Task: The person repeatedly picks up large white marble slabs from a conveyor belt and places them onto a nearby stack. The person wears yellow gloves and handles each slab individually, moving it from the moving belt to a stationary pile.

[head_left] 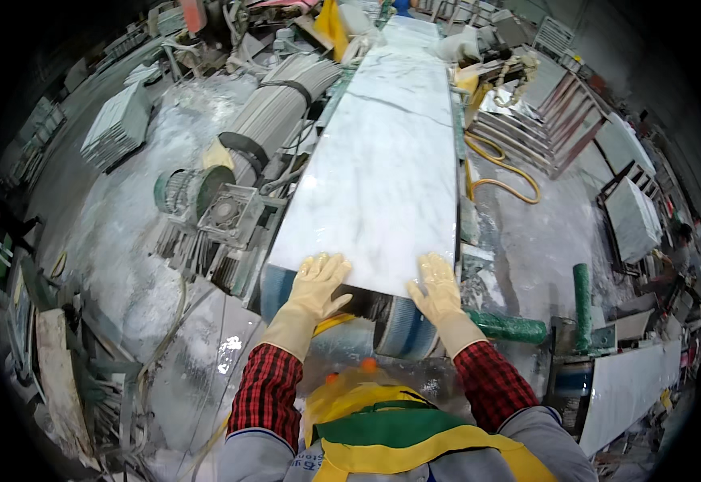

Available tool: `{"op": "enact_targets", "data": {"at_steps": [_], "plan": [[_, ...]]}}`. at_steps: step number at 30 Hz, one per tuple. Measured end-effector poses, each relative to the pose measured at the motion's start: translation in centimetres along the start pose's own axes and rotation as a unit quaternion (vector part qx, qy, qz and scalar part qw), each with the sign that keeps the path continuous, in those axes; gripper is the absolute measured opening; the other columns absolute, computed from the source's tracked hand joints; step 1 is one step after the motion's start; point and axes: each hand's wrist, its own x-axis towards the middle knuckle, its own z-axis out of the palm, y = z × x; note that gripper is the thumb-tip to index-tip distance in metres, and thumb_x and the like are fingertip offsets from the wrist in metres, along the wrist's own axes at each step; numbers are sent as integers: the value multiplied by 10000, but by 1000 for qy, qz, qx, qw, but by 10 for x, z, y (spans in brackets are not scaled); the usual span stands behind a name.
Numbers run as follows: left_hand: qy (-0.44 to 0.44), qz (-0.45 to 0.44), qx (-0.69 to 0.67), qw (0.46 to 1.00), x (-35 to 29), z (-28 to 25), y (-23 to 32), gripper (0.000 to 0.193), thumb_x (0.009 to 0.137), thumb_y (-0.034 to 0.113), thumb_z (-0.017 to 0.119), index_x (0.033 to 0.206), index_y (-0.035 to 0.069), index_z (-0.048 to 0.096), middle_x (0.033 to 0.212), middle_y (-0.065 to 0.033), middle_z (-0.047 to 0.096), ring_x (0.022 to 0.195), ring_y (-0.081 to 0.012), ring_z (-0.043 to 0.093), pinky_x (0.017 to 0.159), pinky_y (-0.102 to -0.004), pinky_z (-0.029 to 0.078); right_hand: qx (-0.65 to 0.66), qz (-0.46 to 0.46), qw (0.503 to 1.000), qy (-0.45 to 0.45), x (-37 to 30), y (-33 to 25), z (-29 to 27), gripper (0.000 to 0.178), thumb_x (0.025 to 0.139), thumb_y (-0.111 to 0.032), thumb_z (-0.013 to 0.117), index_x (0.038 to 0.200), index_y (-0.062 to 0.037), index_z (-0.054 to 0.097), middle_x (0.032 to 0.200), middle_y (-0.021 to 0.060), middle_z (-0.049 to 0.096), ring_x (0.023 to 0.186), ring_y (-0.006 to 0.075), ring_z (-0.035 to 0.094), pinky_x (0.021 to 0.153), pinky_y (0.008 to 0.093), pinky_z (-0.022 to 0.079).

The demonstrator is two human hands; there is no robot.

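A long, wet white marble slab with grey veins lies flat on a roller conveyor and stretches away from me. Both my hands wear cream rubber gloves. At the slab's near left corner, my left hand rests with its fingers spread on the edge. My right hand lies at the near right corner, fingers stretched forward over the stone. Neither hand wraps round anything. Beneath the near edge show the blue ribbed conveyor roller and a dark gap.
Left of the conveyor stand a motor and a bundle of grey strips. A stack of slabs sits farther left. On the right are a yellow hose, a green roller and another white slab. The floor looks wet.
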Motion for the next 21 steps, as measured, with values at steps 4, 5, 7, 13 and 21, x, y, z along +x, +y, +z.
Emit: {"op": "enact_targets", "data": {"at_steps": [4,5,7,13,21], "plan": [[-42,1,-5,999,3,-2,-9,621,1112,430,645,1657,177,493,1743,-137,481,1627,-401,418,1354,-548,289,25,-33,996,78,38,11,-5,721,1017,-455,707,1595,-39,596,1650,242,570,1548,418,488,1339,539,310],[-67,-6,-5,998,1,-5,-12,605,1139,420,609,1675,172,478,1754,-143,466,1641,-410,396,1364,-552,278,31,-47,993,108,51,13,0,705,1013,-440,711,1578,-32,606,1634,244,581,1534,423,498,1331,543,319],[-69,0,-3,998,4,-16,-8,586,1137,395,614,1665,173,489,1749,-151,470,1628,-421,415,1353,-578,290,38,-50,984,169,66,26,10,674,1003,-409,720,1544,-18,625,1601,247,603,1505,433,517,1315,550,338],[-62,-18,31,997,14,-26,-7,588,1098,329,664,1650,193,512,1727,-168,494,1577,-458,473,1324,-634,307,63,-23,978,198,123,55,24,660,1017,-404,701,1549,-22,613,1581,246,624,1501,428,525,1315,553,337],[-62,-39,76,994,50,-17,-35,579,1102,374,656,1651,243,529,1736,-126,496,1605,-430,435,1334,-612,288,67,13,986,154,139,62,20,659,1028,-431,684,1552,-40,606,1635,241,576,1535,389,504,1319,548,331]]}}
